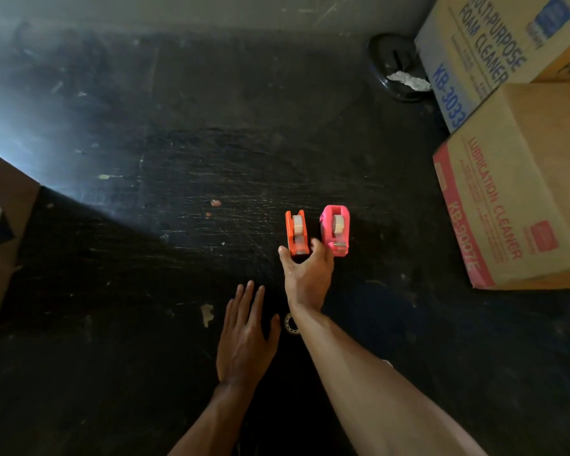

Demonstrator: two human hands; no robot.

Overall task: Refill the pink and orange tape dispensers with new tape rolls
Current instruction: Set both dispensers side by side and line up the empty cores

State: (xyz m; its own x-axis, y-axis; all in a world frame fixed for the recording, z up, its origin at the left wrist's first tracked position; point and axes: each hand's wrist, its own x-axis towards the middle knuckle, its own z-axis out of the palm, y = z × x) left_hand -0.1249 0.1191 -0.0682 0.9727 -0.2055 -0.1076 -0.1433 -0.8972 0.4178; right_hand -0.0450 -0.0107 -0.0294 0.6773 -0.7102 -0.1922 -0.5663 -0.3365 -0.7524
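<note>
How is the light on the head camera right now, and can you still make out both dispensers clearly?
Head view: dim overall, with a pale hazy glare washing the upper left of the scuffed black table; the orange plastic tape dispenser and pink plastic tape dispenser stay sharp and well coloured; the right hand grips the orange one; the printed cardboard boxes bend at the wide-angle edge.

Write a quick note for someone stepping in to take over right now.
Right hand: gripping the near end of the orange dispenser on the dark table.
Left hand: open, flat, holding nothing.
Pink dispenser stands just right of the orange one, apart from it.
Done: both seem to hold a tape roll.
Left: check the rolls are seated; a ring, maybe a spent core, lies by the right wrist.
</note>
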